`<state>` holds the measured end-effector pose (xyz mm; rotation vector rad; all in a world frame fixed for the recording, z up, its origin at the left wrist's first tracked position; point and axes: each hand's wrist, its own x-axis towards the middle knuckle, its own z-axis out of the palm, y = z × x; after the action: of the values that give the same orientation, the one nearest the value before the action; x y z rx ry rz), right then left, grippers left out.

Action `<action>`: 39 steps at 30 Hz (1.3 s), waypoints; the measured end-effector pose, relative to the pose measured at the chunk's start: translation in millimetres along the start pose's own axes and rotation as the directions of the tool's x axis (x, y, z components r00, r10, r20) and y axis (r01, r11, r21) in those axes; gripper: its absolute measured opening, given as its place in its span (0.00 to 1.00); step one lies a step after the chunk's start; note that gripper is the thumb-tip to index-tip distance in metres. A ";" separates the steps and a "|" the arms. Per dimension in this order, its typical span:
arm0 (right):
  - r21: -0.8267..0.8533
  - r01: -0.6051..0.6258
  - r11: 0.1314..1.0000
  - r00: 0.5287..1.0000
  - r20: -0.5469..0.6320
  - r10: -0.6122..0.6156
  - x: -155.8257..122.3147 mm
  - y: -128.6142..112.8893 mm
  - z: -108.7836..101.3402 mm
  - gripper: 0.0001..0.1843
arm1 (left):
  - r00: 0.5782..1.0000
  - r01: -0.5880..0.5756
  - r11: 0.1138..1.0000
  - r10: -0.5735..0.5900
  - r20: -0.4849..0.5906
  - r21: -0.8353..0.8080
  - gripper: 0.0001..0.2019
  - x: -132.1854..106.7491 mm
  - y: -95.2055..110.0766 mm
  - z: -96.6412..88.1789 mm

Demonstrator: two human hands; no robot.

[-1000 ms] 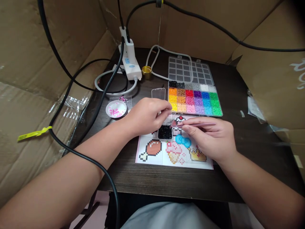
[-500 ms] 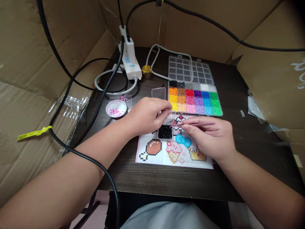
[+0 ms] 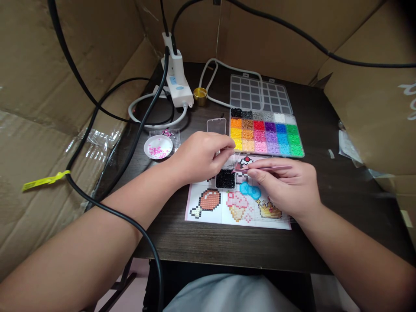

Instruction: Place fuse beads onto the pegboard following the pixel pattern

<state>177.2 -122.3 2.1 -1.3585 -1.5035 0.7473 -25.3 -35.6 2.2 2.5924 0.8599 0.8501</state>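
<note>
My right hand (image 3: 286,182) pinches pink tweezers (image 3: 276,168), their tips at the right edge of the black beads (image 3: 225,179). These beads fill a small clear box standing on a pattern sheet (image 3: 208,216) with pixel pictures. The box's raised clear lid (image 3: 232,161) is gripped at its top by the closed fingertips of my left hand (image 3: 208,154); the hand partly hides it. Under my right hand, a blue bead bow (image 3: 249,190) lies on a clear pegboard over the sheet. Whether the tweezers hold a bead is too small to tell.
Behind my hands stands an open sorting case (image 3: 266,134) of coloured beads. A white dish (image 3: 158,147) of pink beads lies left, by another pegboard (image 3: 175,138). Further back are a gold cup (image 3: 200,96) and power strip (image 3: 179,89). A black cable (image 3: 113,211) crosses over my left forearm.
Both hands, the tweezers and the bead box stay almost where they were. The whole view has shifted very slightly.
</note>
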 end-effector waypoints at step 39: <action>0.042 -0.128 0.991 0.898 -0.419 0.134 -46.7 18.2 -71.8 0.05 | 0.993 0.090 0.995 -0.094 0.076 0.050 0.11 4.3 1.5 -4.3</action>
<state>247.5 -174.7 1.0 -1.5095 -1.0701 0.5002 -24.5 -33.8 8.1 2.5842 0.9790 0.7060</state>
